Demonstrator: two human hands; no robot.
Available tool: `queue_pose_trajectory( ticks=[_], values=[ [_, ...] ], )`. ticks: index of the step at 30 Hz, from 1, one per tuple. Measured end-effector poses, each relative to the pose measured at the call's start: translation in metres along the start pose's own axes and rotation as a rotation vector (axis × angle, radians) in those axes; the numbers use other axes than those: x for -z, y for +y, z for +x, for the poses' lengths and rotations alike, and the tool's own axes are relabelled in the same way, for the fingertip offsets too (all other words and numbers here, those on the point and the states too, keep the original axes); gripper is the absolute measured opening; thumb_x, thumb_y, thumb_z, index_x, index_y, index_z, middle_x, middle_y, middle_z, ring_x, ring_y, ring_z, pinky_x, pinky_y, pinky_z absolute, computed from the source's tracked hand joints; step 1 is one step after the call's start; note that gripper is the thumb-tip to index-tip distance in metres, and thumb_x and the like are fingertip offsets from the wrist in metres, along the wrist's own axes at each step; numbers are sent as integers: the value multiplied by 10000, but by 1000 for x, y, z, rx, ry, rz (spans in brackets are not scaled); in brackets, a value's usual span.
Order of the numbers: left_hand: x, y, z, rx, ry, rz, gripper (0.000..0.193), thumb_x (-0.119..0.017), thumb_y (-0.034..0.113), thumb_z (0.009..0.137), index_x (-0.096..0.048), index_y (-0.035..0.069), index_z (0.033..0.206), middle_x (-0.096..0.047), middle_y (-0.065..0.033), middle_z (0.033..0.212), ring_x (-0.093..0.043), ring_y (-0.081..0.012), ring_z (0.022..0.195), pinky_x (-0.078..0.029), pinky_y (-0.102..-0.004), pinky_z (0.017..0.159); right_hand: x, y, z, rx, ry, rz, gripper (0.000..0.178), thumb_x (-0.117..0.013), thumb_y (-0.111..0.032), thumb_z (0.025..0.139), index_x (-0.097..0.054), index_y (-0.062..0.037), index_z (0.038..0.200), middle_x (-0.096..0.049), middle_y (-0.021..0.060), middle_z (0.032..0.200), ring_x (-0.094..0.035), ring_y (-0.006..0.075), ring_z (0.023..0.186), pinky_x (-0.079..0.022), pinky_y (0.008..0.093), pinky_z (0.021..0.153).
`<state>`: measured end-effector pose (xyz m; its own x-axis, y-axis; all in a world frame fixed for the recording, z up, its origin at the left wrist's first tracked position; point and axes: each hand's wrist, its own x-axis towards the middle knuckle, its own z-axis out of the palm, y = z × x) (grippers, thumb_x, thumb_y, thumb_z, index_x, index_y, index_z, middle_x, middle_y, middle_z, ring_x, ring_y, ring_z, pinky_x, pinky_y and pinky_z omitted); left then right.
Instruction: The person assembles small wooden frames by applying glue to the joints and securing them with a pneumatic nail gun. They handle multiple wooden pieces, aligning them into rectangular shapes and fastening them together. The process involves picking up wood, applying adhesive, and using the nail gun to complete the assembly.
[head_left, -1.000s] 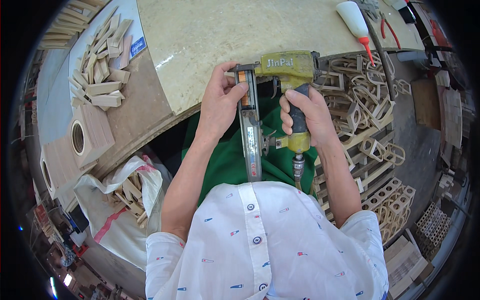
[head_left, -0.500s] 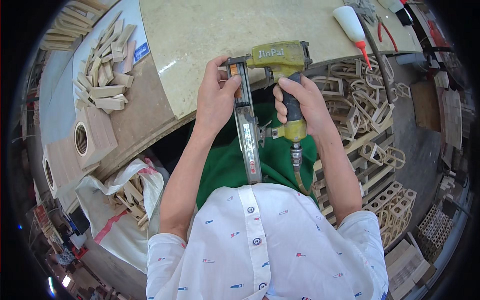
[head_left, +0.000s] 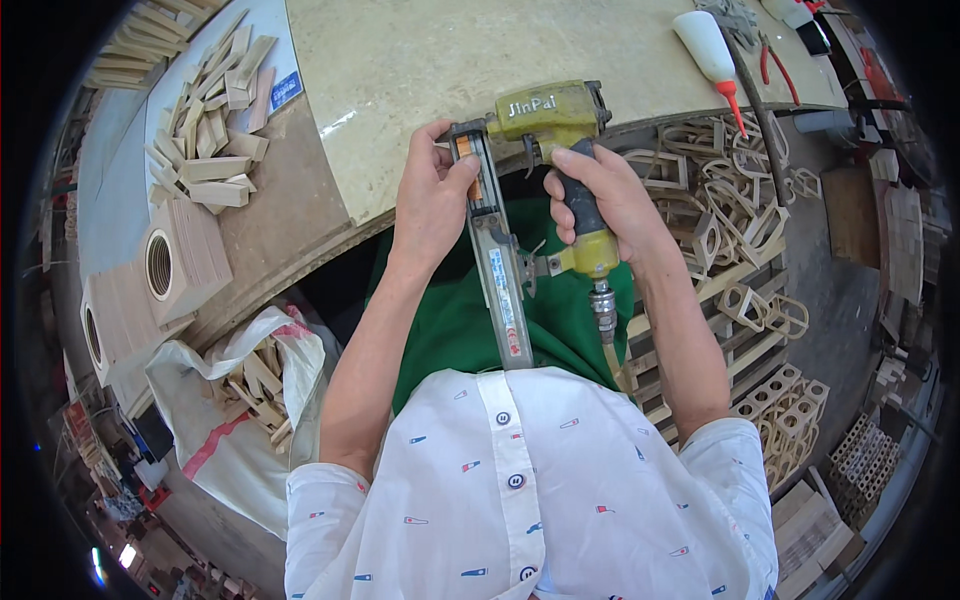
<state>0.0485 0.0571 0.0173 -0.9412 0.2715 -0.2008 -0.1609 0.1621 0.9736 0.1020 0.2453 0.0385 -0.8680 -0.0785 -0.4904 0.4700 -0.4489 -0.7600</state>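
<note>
An olive-green pneumatic nail gun (head_left: 548, 112) is held in front of my body, over the near edge of the table. My right hand (head_left: 606, 200) is wrapped round its black handle, with an air hose fitting below. My left hand (head_left: 435, 190) grips the upper part of the long metal magazine (head_left: 503, 285), thumb on its front and fingers behind. Under that thumb, a strip of copper-coloured fasteners (head_left: 475, 185) shows in the magazine's channel. The magazine's lower end reaches my shirt.
Wooden strips (head_left: 215, 165) lie heaped on the table's left, beside wooden boxes with round holes (head_left: 185, 255). Below them stands a white sack (head_left: 235, 450) of wood pieces. A white glue bottle (head_left: 705, 48) and red-handled pliers (head_left: 778, 68) lie far right, above wooden frames (head_left: 735, 200) on a pallet.
The nail gun's body has shifted slightly left and tilted a little. Both hands keep their grips, and the left thumb stays on the magazine.
</note>
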Motion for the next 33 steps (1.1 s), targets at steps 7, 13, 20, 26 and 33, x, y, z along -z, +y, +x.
queue_pose_trajectory(
  ticks=[7, 13, 20, 26, 33],
  values=[
    [2, 8, 2, 40, -3, -7, 433, -561, 73, 912, -404, -32, 1302, -567, -50, 862, -534, -96, 735, -430, -244, 638, 1, -2, 3, -40, -32, 57, 245, -595, -243, 934, -488, -45, 1029, -552, 39, 737, -562, 113, 535, -497, 274, 438],
    [0, 6, 22, -30, 26, -5, 422, -554, 69, 912, -410, -15, 1299, -566, -45, 853, -536, -93, 746, -435, -245, 632, 5, -15, 16, 29, -6, -64, 250, -595, -252, 936, -496, -33, 1004, -564, 46, 749, -585, 138, 554, -517, 295, 478],
    [11, 14, 87, -75, 130, -40, 427, -561, 66, 901, -410, -16, 1292, -565, -48, 828, -541, -102, 719, -442, -258, 624, -4, -43, 48, 347, 197, -681, 393, -622, -225, 869, -539, 51, 1136, -630, 139, 848, -633, 218, 730, -505, 336, 668],
    [16, 0, 116, -97, 289, 26, 439, -548, 55, 891, -393, -36, 1292, -569, -63, 822, -548, -114, 713, -437, -264, 620, -7, -43, 89, 486, 364, -1131, 416, -615, -173, 761, -567, 69, 1095, -635, 265, 945, -628, 397, 868, -487, 424, 778],
    [22, 4, 115, -19, 221, 197, 465, -565, 111, 903, -389, -38, 1306, -585, -63, 802, -565, -125, 695, -449, -280, 608, -7, -44, 92, 467, 331, -1078, 349, -581, -160, 748, -586, 80, 1001, -628, 287, 827, -633, 411, 823, -481, 452, 744]
  ],
)
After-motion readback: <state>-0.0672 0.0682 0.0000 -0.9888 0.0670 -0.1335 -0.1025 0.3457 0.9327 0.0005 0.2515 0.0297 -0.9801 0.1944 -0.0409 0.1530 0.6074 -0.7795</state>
